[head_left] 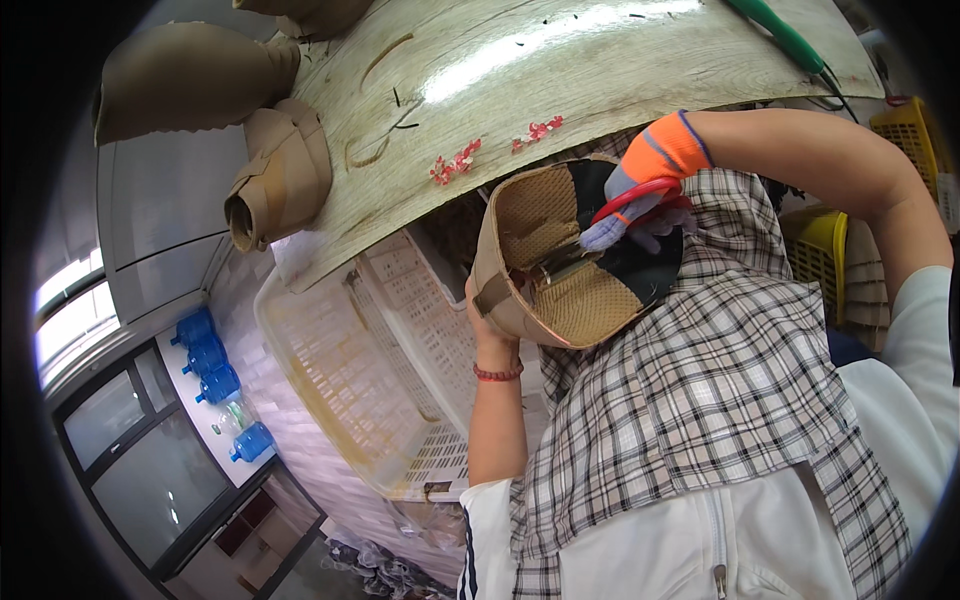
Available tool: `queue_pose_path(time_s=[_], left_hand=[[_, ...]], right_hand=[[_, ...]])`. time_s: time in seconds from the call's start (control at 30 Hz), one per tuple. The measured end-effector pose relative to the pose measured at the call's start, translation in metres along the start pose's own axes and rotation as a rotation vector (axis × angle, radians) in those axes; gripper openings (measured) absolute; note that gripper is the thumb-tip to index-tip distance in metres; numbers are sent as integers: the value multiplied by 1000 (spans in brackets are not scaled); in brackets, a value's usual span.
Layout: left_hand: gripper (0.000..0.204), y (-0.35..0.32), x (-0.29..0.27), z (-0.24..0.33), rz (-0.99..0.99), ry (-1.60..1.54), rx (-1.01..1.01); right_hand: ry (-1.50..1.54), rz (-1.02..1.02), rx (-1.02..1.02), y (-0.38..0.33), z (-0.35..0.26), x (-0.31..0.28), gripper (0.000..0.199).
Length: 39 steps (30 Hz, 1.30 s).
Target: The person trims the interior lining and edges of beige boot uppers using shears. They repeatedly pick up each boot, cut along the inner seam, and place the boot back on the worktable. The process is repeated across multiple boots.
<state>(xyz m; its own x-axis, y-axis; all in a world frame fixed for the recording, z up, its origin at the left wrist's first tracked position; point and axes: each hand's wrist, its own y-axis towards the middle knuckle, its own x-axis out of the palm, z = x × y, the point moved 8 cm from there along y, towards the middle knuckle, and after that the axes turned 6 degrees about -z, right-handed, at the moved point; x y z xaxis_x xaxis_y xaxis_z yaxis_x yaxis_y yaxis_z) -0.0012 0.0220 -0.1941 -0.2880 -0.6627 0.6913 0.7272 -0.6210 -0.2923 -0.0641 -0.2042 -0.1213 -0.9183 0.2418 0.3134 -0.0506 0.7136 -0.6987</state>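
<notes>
A tan boot upper (492, 262) with a dotted beige and black lining sits tilted at my lap, its wide opening facing me. My left hand (482, 322) grips its outer left side from below; most of the fingers are hidden behind it. Over the opening, my right hand (632, 205) wears an orange and lavender glove and is closed around red-handled scissors (648, 190). Their metal blades (565, 266) point down into the lining. I cannot tell whether the blades touch it.
More brown boot uppers (195, 85) lie at the table's left end. Red scraps (457, 162) and thread bits are scattered on the wooden tabletop (560, 75), with a green-handled tool (775, 32) at far right. A white plastic basket (330, 370) stands below left, a yellow crate (815, 240) at right.
</notes>
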Motion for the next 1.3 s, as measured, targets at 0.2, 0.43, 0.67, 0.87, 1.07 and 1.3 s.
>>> queue_pose_path(time_s=[0.2,0.43,0.67,0.87,1.07,1.3], left_hand=[[39,0,7,3,-1,-10,10],[41,2,13,8,99,76,23],[38,3,12,11,125,200,19],[38,5,-20,-6,64,96,97],[50,28,29,4,-30,137,66],[50,37,42,5,-71,13,-93]], right_hand=[[52,35,68,-13,-34,-3,96],[-50,131,174,-6,-28,-12,87],[-92,285,173,-11,-36,-14,73],[51,139,1,-4,26,19,92],[523,-117,-248,-2,33,44,99],[523,-122,-315,10,53,24,111]])
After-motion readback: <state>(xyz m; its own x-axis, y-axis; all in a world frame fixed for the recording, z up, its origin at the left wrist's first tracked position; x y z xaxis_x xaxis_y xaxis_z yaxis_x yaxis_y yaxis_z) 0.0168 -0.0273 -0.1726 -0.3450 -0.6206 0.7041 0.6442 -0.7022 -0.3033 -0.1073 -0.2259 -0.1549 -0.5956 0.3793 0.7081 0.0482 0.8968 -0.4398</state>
